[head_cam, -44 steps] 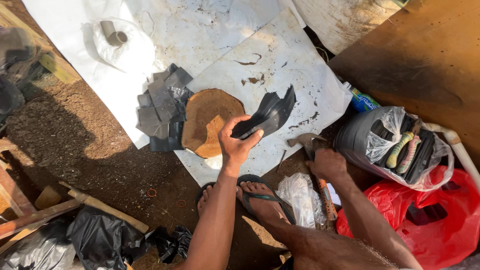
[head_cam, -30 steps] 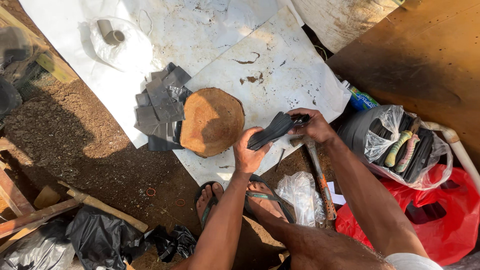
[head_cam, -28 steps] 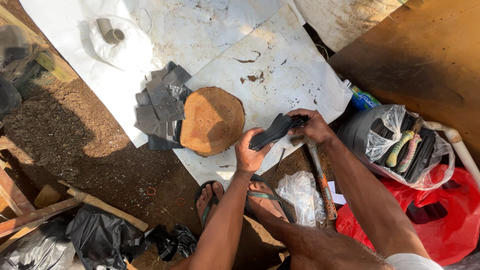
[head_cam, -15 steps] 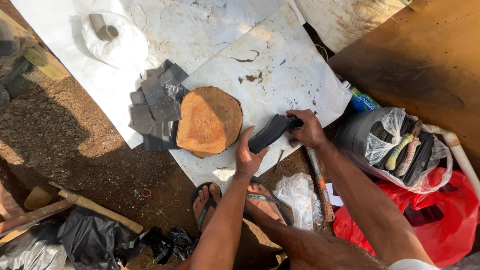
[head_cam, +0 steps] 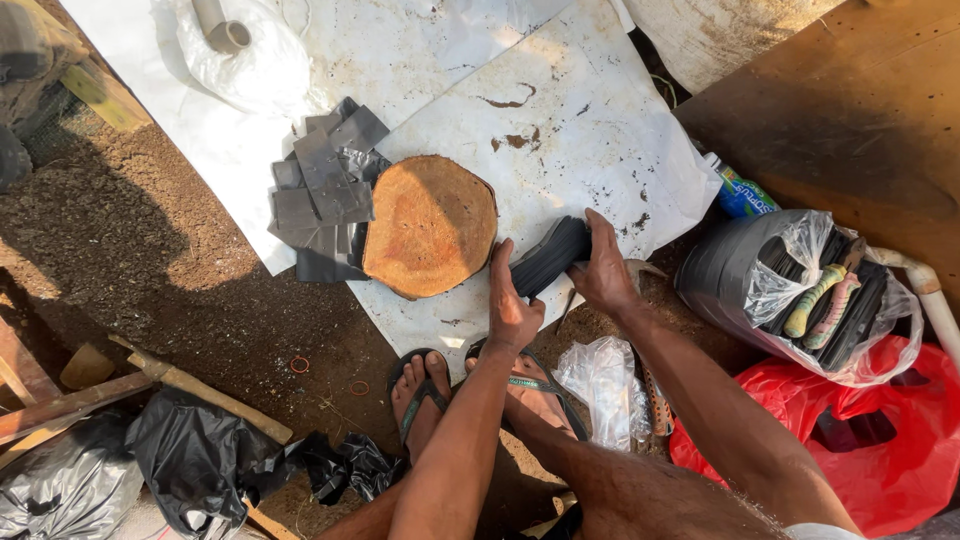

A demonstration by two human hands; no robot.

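Note:
Both my hands grip a folded black rubber strip (head_cam: pixel 547 258) just right of a round wooden chopping block (head_cam: pixel 430 225). My left hand (head_cam: pixel 509 305) holds the strip's near end, thumb towards the block. My right hand (head_cam: pixel 605 270) clasps its far end from the right. A pile of cut grey-black rubber pieces (head_cam: pixel 320 190) lies on the left side of the block. Everything rests on a white sheet (head_cam: pixel 560 120) spread over the dirt ground. My feet in sandals (head_cam: pixel 425 395) sit just below the block.
A red plastic bag (head_cam: pixel 880 440) and a black bag with tool handles (head_cam: pixel 815 290) lie at the right. A clear plastic bag (head_cam: pixel 605 385) sits by my foot. Black plastic bags (head_cam: pixel 195 455) and wooden sticks (head_cam: pixel 190 385) occupy the lower left. A white pipe fitting (head_cam: pixel 220 25) lies at the top.
My right hand came over from the right and took hold of the rubber strip with the left. The strip went from held up and spread to folded between both hands.

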